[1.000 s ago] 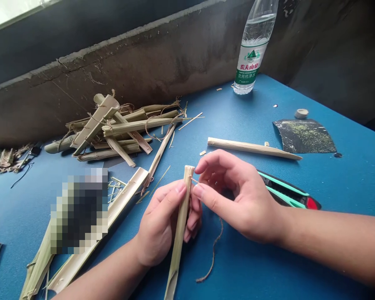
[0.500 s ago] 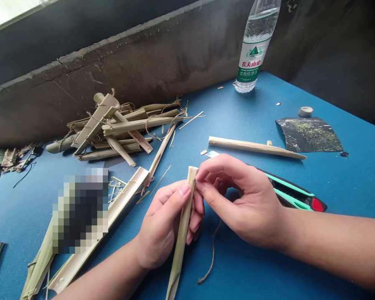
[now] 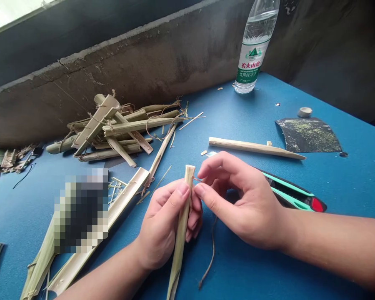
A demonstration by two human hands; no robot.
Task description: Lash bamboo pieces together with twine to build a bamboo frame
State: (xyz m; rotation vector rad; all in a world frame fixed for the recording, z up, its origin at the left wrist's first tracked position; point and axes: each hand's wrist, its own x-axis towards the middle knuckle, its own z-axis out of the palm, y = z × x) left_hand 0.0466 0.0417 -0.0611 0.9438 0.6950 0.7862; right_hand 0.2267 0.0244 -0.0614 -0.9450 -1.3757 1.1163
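My left hand point(image 3: 167, 223) is wrapped round a pale green bamboo stick point(image 3: 181, 233), thumb lying along its front. The stick leans upright, its cut top just above the thumb and its lower end running out at the bottom of the view. At the stick's right side, near the top, my right hand point(image 3: 234, 196) holds a thin brown twine point(image 3: 213, 246) between curled thumb and fingers. A short piece of it shows between stick and fingertips; a loose tail hangs below the hand. Partly behind my right wrist lies a green-and-black utility knife point(image 3: 295, 196).
On the blue table point(image 3: 253, 266) lie a pile of bamboo pieces point(image 3: 128, 125), a split bamboo trough point(image 3: 125, 200), a whittled stick point(image 3: 253, 148) and a dark abrasive sheet point(image 3: 309, 135). A water bottle point(image 3: 253, 54) stands by the wall. A pixelated patch hides something at left.
My right fingertips have drawn slightly away from the stick, so a short piece of twine now shows. The stick's top has shifted slightly left.
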